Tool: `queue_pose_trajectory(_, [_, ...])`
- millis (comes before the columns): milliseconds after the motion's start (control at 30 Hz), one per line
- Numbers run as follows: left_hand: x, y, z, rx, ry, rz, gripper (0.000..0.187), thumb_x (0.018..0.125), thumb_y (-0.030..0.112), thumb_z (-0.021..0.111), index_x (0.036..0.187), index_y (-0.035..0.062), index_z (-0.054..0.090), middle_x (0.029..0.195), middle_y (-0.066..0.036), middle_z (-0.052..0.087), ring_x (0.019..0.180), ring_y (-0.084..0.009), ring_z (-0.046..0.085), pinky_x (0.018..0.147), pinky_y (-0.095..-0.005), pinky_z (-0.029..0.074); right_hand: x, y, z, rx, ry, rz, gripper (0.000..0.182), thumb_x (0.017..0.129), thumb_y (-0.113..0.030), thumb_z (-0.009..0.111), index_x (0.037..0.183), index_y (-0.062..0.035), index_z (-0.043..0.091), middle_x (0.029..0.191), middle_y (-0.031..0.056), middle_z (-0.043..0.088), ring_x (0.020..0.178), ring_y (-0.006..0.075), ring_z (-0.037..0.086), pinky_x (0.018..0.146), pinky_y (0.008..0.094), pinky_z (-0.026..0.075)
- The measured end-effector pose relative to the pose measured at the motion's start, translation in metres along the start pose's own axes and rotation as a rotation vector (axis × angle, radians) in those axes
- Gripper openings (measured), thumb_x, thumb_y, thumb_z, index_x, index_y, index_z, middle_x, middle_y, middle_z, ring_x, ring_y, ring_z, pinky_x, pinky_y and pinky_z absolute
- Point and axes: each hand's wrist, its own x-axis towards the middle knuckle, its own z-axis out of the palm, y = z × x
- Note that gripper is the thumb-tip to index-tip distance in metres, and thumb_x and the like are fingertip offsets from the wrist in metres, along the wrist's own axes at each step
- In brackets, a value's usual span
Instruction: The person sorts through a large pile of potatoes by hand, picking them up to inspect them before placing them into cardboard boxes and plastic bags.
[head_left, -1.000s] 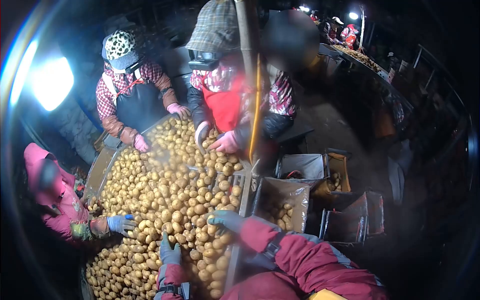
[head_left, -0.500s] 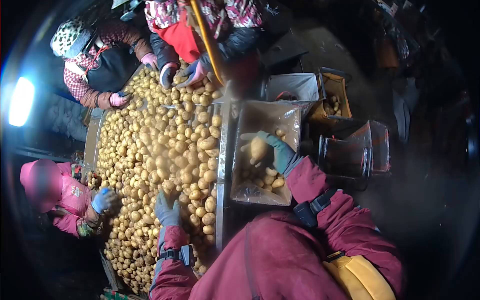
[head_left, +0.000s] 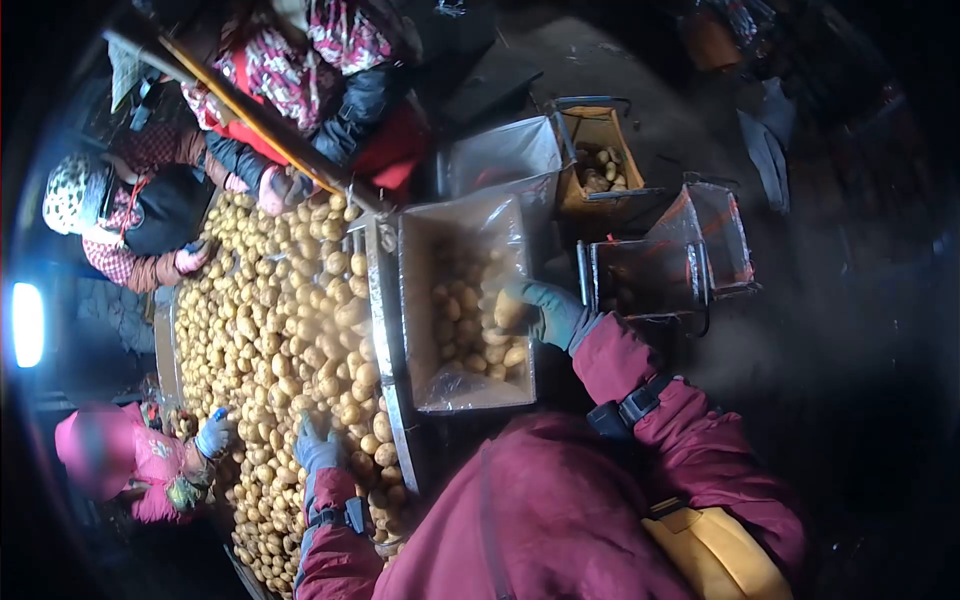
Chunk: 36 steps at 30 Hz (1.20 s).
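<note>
My right hand (head_left: pixel 552 310), in a grey-green glove, grips a potato (head_left: pixel 508 309) over the right side of a plastic-lined box (head_left: pixel 420 370) that has many potatoes (head_left: pixel 462 312) in it. On the wide heap of potatoes (head_left: pixel 275 345) to the left rests my left hand (head_left: pixel 318 446), gloved in grey-blue. Its fingers and thumb are apart among the potatoes, and I see nothing held in it. The metal edge (head_left: pixel 385 345) of the sorting table runs between the heap and the box.
Across the heap, a co-worker in pink (head_left: pixel 155 455) has a blue-gloved hand (head_left: pixel 213 433) at its edge. Two more people reach in at the far end, near a yellow pole (head_left: pixel 245 110). More lined containers stand right of the box, including a yellow-brown one (head_left: pixel 600 125) with potatoes inside.
The view has shifted, so the table and box appear farther left. My right hand, still with a potato, is now at the box's right side. My left hand stays on the heap.
</note>
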Motion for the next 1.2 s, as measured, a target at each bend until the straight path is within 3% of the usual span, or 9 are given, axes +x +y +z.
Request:
queue_pose_trajectory(33, [-0.002, 0.007, -0.005, 0.018, -0.037, -0.05, 0.088, 0.079, 0.031, 0.074, 0.156, 0.0148, 0.037, 0.15, -0.013, 0.05, 0.136, -0.0313, 0.049, 0.118, -0.0446, 0.03, -0.01, 0.002, -0.001, 0.089, 0.099, -0.005, 0.051, 0.1, -0.035, 0.062, 0.14, -0.0041, 0.054, 0.125, 0.0154, 0.067, 0.104, 0.0299, 0.071, 0.081, 0.0386, 0.062])
queue_pose_trajectory(200, [-0.005, 0.01, -0.004, 0.08, -0.036, -0.017, 0.09, 0.079, 0.032, 0.073, 0.158, 0.0167, 0.032, 0.147, -0.014, 0.052, 0.135, -0.0316, 0.049, 0.118, -0.0446, 0.029, -0.018, -0.005, -0.088, -0.009, 0.318, 0.028, 0.043, 0.099, -0.038, 0.062, 0.129, -0.0085, 0.06, 0.116, 0.0123, 0.069, 0.099, 0.03, 0.071, 0.068, 0.0364, 0.062])
queue_pose_trajectory(400, [0.001, -0.002, 0.021, -0.002, 0.065, 0.023, 0.084, 0.083, 0.044, 0.071, 0.156, 0.0163, 0.038, 0.142, -0.017, 0.057, 0.133, -0.0348, 0.052, 0.119, -0.0508, 0.027, 0.007, -0.114, -0.127, 0.244, 0.478, -0.519, 0.037, 0.098, -0.043, 0.062, 0.115, -0.0101, 0.065, 0.108, 0.007, 0.07, 0.102, 0.0292, 0.07, 0.079, 0.0365, 0.061])
queue_pose_trajectory(533, [0.0, 0.009, 0.008, -0.013, -0.002, -0.059, 0.083, 0.079, 0.037, 0.071, 0.154, 0.016, 0.041, 0.14, -0.015, 0.057, 0.13, -0.0287, 0.053, 0.122, -0.0484, 0.022, 0.015, -0.061, -0.067, 0.04, 0.35, -0.087, 0.04, 0.1, -0.046, 0.055, 0.119, -0.0123, 0.065, 0.102, 0.0063, 0.072, 0.081, 0.0243, 0.072, 0.068, 0.0391, 0.061])
queue_pose_trajectory(667, [0.004, 0.008, 0.004, -0.085, -0.046, -0.074, 0.082, 0.078, 0.04, 0.073, 0.152, 0.017, 0.046, 0.14, -0.014, 0.058, 0.13, -0.0272, 0.053, 0.122, -0.0488, 0.022, 0.046, 0.003, -0.003, -0.163, 0.18, 0.148, 0.047, 0.102, -0.038, 0.056, 0.133, -0.004, 0.056, 0.111, 0.0133, 0.07, 0.088, 0.0246, 0.072, 0.082, 0.0343, 0.059])
queue_pose_trajectory(933, [-0.028, -0.059, 0.02, -0.292, 0.249, 0.009, 0.09, 0.069, 0.028, 0.084, 0.149, 0.0079, 0.047, 0.148, -0.021, 0.048, 0.139, -0.0397, 0.041, 0.12, -0.0495, 0.027, 0.111, 0.077, 0.049, -0.339, -0.283, 0.252, 0.054, 0.103, -0.038, 0.051, 0.14, 0.0009, 0.05, 0.122, 0.0187, 0.067, 0.093, 0.0328, 0.072, 0.08, 0.0387, 0.06])
queue_pose_trajectory(1000, [-0.052, -0.081, 0.011, -0.337, 0.333, -0.094, 0.096, 0.067, 0.026, 0.086, 0.151, 0.0076, 0.043, 0.15, -0.023, 0.044, 0.14, -0.0404, 0.04, 0.12, -0.0506, 0.027, 0.118, 0.094, 0.065, -0.406, -0.152, 0.375, 0.055, 0.104, -0.039, 0.049, 0.142, 0.0008, 0.05, 0.125, 0.02, 0.066, 0.095, 0.0332, 0.072, 0.081, 0.0392, 0.059])
queue_pose_trajectory(1133, [-0.072, -0.12, 0.04, -0.338, 0.137, -0.211, 0.101, 0.068, 0.026, 0.085, 0.154, 0.0065, 0.036, 0.157, -0.026, 0.033, 0.146, -0.0424, 0.031, 0.122, -0.0495, 0.026, 0.106, 0.112, 0.118, -0.524, -0.154, 0.457, 0.046, 0.105, -0.032, 0.049, 0.141, -0.0027, 0.054, 0.128, 0.0194, 0.065, 0.096, 0.0285, 0.07, 0.082, 0.0364, 0.058])
queue_pose_trajectory(1200, [-0.06, -0.104, 0.037, -0.298, 0.144, -0.213, 0.097, 0.069, 0.022, 0.083, 0.154, 0.0065, 0.038, 0.149, -0.023, 0.044, 0.14, -0.0424, 0.038, 0.118, -0.0495, 0.031, 0.125, 0.158, 0.093, -0.313, -0.279, 0.508, 0.039, 0.104, -0.022, 0.052, 0.139, -0.0045, 0.056, 0.131, 0.0183, 0.063, 0.095, 0.0263, 0.07, 0.079, 0.035, 0.059])
